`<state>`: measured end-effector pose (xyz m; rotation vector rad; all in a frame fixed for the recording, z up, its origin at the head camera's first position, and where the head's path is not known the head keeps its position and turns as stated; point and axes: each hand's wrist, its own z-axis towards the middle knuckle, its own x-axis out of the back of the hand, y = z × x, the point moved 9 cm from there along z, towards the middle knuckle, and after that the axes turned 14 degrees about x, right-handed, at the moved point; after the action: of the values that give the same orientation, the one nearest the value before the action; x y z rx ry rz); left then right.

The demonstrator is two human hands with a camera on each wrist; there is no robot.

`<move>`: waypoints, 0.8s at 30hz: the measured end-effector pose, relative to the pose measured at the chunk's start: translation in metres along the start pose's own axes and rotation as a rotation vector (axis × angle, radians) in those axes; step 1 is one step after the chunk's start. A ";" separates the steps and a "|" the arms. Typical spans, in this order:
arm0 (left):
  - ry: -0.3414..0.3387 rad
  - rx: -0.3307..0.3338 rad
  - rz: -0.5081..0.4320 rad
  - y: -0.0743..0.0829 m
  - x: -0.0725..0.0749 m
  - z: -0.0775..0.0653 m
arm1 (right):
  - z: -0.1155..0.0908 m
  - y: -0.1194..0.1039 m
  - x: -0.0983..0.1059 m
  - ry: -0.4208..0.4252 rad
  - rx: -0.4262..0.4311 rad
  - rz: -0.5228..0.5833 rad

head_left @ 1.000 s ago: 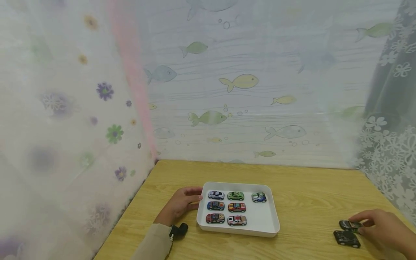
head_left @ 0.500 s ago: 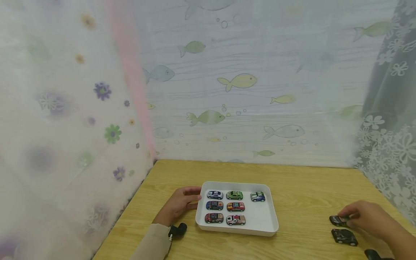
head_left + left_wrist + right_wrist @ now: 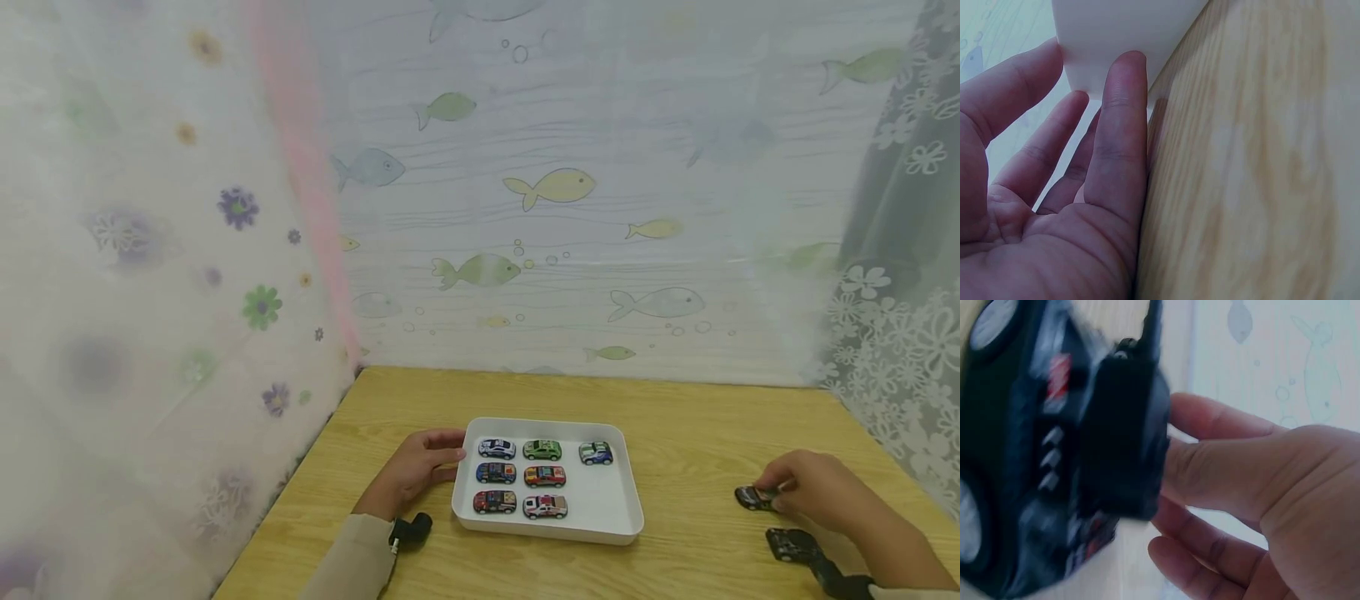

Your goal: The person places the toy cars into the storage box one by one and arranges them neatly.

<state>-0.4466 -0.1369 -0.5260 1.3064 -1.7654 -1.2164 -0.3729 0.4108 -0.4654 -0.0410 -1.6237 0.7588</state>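
My right hand (image 3: 813,492) pinches a small black toy car (image 3: 753,498) between thumb and fingers, on or just above the table right of the tray. A second black toy car (image 3: 791,544) sits nearer me, partly behind the wrist device; a dark car (image 3: 1016,444) looms blurred in the right wrist view, covering most of what the fingertips hold. My left hand (image 3: 416,468) touches the left side of a white tray (image 3: 607,521). In the left wrist view, its mostly straight fingers (image 3: 1124,125) rest against the tray wall (image 3: 1116,37).
Inside the tray, several toy cars form two columns on the left, and a blue-green car (image 3: 596,453) sits apart at upper right. The wooden table (image 3: 675,417) meets a fish-print curtain (image 3: 562,250) behind and a flowered curtain (image 3: 187,333) at left.
My right hand has moved left and slightly away from me with the black toy car, off from beside the other black car. The left hand and tray stay put.
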 end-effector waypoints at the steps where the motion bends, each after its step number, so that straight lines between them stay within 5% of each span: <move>1: 0.000 0.001 -0.001 0.000 0.000 0.000 | 0.002 -0.002 0.000 0.000 0.002 -0.008; 24: -0.014 -0.005 0.001 0.000 0.002 0.004 | 0.037 -0.041 -0.016 0.037 0.065 -0.058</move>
<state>-0.4502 -0.1374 -0.5279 1.2965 -1.7712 -1.2314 -0.3871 0.3556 -0.4592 0.0383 -1.5577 0.7613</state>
